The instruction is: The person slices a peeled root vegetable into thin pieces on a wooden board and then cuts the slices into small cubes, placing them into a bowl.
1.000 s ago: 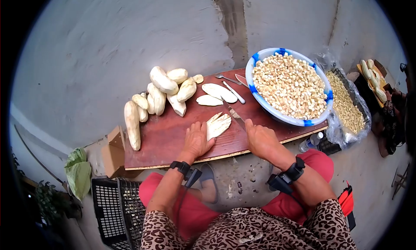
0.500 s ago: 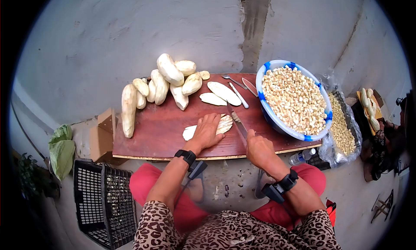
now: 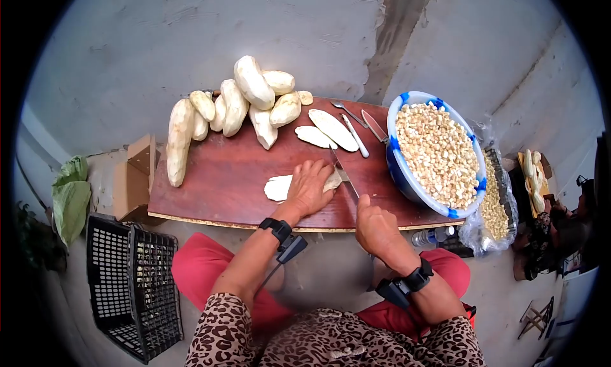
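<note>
My left hand point(image 3: 310, 187) lies with spread fingers on pale slices point(image 3: 277, 188) of a peeled root, pressing them on the red-brown board point(image 3: 223, 192). In my right hand point(image 3: 377, 225) is the handle of a knife point(image 3: 347, 181); its blade slants up and left, close to the left fingertips at the right end of the slices. Two larger slices point(image 3: 334, 129) lie behind my hands, beside a white-handled tool point(image 3: 355, 136). Several peeled roots point(image 3: 252, 84) are heaped at the back left.
At the right, a blue and white basin point(image 3: 393, 152) holds diced pieces, with a plastic-lined crate point(image 3: 495, 204) beyond it. Black crates point(image 3: 135, 290) and a cardboard box point(image 3: 135, 182) stand on the left. Another person point(image 3: 566, 227) sits at far right.
The view has shifted and tilted slightly. The knife blade has come nearer to my left fingertips, over the right end of the slices. My left hand still presses on them.
</note>
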Tool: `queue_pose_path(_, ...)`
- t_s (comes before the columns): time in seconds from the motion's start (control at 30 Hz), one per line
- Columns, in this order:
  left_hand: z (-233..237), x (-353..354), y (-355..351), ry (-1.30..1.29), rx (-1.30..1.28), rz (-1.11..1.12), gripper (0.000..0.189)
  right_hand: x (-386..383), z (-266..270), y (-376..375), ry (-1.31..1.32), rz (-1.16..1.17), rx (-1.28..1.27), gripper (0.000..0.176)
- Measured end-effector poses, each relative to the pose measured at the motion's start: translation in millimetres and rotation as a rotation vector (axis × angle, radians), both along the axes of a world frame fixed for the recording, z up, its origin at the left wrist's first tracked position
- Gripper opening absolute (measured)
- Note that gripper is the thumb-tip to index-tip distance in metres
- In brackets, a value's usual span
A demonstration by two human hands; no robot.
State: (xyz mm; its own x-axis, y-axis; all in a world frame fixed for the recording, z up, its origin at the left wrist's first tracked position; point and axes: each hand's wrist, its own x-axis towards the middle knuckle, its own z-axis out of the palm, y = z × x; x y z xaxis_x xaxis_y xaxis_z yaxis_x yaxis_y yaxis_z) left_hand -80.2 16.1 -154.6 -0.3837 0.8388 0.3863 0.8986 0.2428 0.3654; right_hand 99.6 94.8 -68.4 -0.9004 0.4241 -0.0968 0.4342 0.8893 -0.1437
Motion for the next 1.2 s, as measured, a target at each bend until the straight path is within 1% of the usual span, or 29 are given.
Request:
queue_pose_path(0.07,-2,0,0,0.025,0.039,0.004,0.051,-6,-2,0,-0.013,-0.012,-0.046,0.013)
queue_pose_path(0.1,-2,0,0,0.008,0.021,0.003,0.051,-7,-2,1,-0.02,-0.019,-0.067,0.012)
queue_pose_path(0.17,0,-1,-1,-0.02,-0.011,0.003,0.052,-14,-20,5,-0.012,-0.024,-0.065,0.013)
queue_pose_path(0.27,4,-1,-2,-0.068,-0.048,-0.005,0.05,-20,-22,7,-0.031,-0.06,-0.079,0.014)
queue_pose_path(0.47,2,1,-5,-0.048,-0.015,0.017,0.057,-11,-28,9,0.024,-0.127,-0.071,0.015)
queue_pose_path(0.57,5,1,-5,-0.058,-0.076,0.018,0.059,-6,-16,3,0.045,-0.129,-0.064,0.015)
queue_pose_path(0.63,5,2,-5,-0.057,-0.056,0.018,0.059,-2,-7,0,0.038,-0.108,-0.056,0.015)
queue_pose_path(0.77,-3,0,-5,-0.015,-0.007,0.02,0.059,-1,-5,-5,0.009,-0.059,-0.06,0.014)
queue_pose_path(0.87,-4,0,-5,0.007,0.023,0.017,0.055,-3,0,-7,-0.007,-0.039,-0.06,0.013)
queue_pose_path(0.97,4,0,-5,-0.051,-0.064,0.004,0.052,-7,5,-7,-0.013,-0.017,-0.068,0.014)
queue_pose_path(1.0,3,-1,-5,-0.046,-0.053,0.003,0.051,-9,6,-6,-0.013,-0.009,-0.072,0.014)
queue_pose_path(1.1,2,1,-5,-0.05,-0.044,0.0,0.051,-21,-16,-2,0.001,-0.008,-0.087,0.014)
queue_pose_path(1.2,7,0,-5,-0.068,-0.058,-0.002,0.053,-31,-24,5,0.003,-0.069,-0.073,0.014)
